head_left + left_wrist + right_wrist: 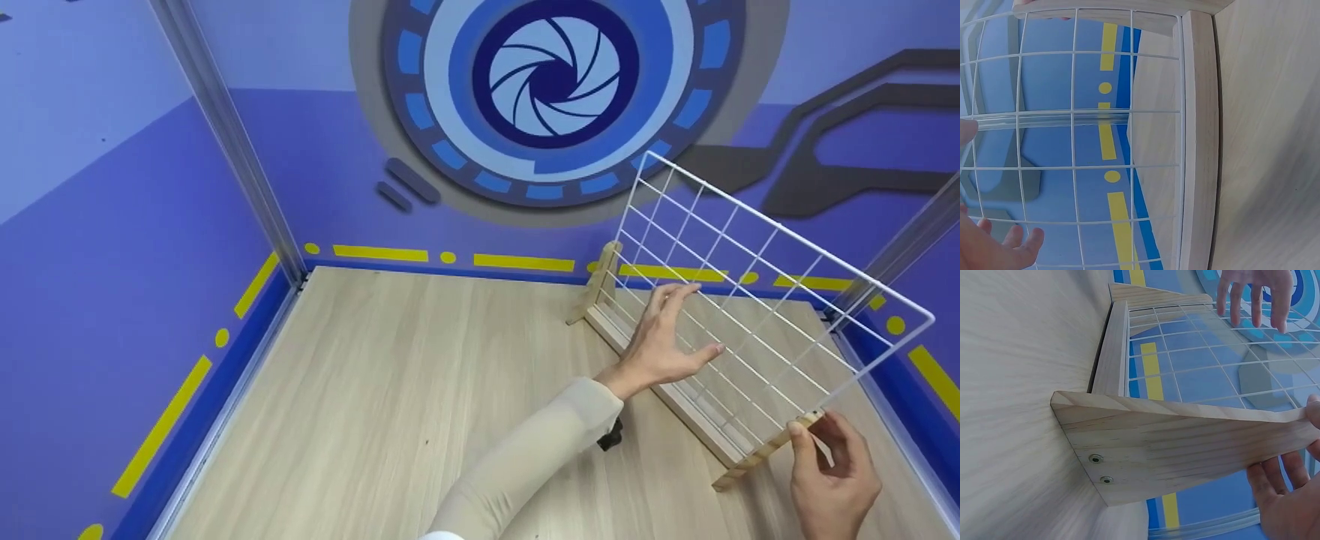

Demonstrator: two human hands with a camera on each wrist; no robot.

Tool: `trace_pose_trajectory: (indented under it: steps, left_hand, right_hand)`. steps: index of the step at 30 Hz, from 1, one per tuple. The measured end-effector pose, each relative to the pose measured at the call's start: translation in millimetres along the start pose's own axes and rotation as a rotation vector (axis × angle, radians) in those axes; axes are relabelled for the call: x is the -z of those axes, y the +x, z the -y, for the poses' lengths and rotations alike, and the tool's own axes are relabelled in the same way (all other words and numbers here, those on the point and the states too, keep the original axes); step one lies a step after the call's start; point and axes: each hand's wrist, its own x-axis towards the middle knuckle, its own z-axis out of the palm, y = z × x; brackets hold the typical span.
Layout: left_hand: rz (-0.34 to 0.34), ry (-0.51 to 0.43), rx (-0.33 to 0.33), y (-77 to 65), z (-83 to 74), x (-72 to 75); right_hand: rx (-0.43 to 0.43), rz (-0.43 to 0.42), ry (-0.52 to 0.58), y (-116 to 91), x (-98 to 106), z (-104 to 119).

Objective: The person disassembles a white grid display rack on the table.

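Note:
A white wire grid panel [780,224] stands in a wooden frame on the tabletop, leaning slightly. Its lower edge runs along a wooden base bar [697,422], between a near wooden end piece [765,453] and a far end piece [600,281]. My right hand [840,476] grips the upper end of the near piece between thumb and fingers. In the right wrist view, two screws [1095,459] show low on that piece. My left hand [664,351] is spread at the grid's face, fingertips right at the wires, thumb apart.
The light wood tabletop [360,390] extends left of the frame. Blue printed walls [315,165] with metal corner posts [232,142] enclose it at the back and sides. A small black object [611,436] shows beneath my left sleeve.

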Motion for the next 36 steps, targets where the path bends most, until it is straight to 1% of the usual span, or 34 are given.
trace_pose_trajectory:
  steps: [3,5,10,14,18,20,23,26,29,33,36]
  left_hand:
    - [0.003,0.006,0.03,0.9,-1.4,-2.5]
    - [0.002,0.01,0.049,2.2,-2.1,-3.6]
    - [-0.018,0.007,0.085,6.2,-3.9,-8.9]
    - [-0.051,0.017,0.107,8.9,-6.9,-15.4]
    - [-0.068,0.038,0.145,11.1,-10.5,-22.1]
    - [-0.072,0.045,0.168,12.0,-12.2,-25.2]
    - [-0.074,0.057,0.197,12.8,-13.9,-29.7]
    - [-0.084,0.08,0.202,13.8,-14.3,-34.1]
    - [-0.1,0.09,0.191,14.5,-13.5,-37.7]
    - [-0.128,0.079,0.17,14.4,-11.8,-41.1]
    - [-0.148,0.072,0.147,14.0,-10.5,-43.2]
  right_hand:
    - [0.004,0.0,-0.046,0.0,0.0,0.8]
    - [0.007,0.003,-0.057,0.1,-0.1,1.1]
    - [0.015,0.011,-0.013,0.9,0.6,0.4]
    - [0.01,0.012,-0.076,0.8,0.3,0.5]
    - [-0.014,0.012,-0.155,-0.6,-0.3,1.5]
    - [-0.017,0.016,-0.177,-1.0,-0.4,1.7]
    - [-0.006,0.023,-0.164,-1.6,-0.3,2.0]
    - [0.007,0.025,-0.162,-1.9,0.0,1.9]
    - [0.027,0.029,-0.147,-1.1,-0.2,1.4]
    - [0.051,0.04,-0.03,-0.5,-0.8,1.5]
    - [0.061,0.041,-0.032,-1.4,0.6,1.4]
